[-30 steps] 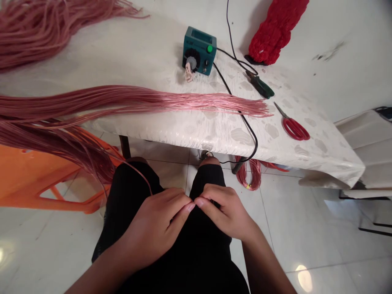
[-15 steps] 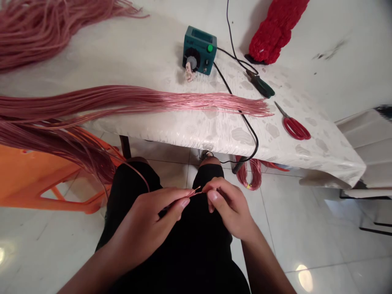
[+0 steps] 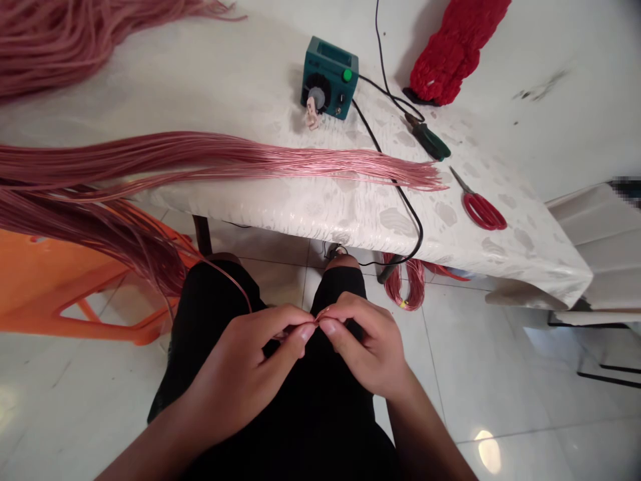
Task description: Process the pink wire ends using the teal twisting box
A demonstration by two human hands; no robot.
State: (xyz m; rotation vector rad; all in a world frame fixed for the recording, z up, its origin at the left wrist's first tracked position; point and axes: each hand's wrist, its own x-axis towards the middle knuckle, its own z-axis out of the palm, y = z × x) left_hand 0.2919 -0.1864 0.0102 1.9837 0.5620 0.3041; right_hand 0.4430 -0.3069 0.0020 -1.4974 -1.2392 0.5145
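Two sets of fingertips (image 3: pixel 306 332) meet over the lap, the left hand (image 3: pixel 250 374) and right hand (image 3: pixel 368 347) each pinched shut on the end of one pink wire (image 3: pixel 239 288), which arcs up and left toward the bundle (image 3: pixel 250 157) lying across the table (image 3: pixel 501 247), with a green box (image 3: pixel 329 78), pliers (image 3: pixel 425 137) and scissors (image 3: pixel 478 204) farther right.

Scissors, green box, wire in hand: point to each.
Scissors (image 3: pixel 481 208): head view, red handles.
Green box (image 3: pixel 330 79): head view, front face.
Wire (image 3: pixel 244 292): head view, strand over the left knee.
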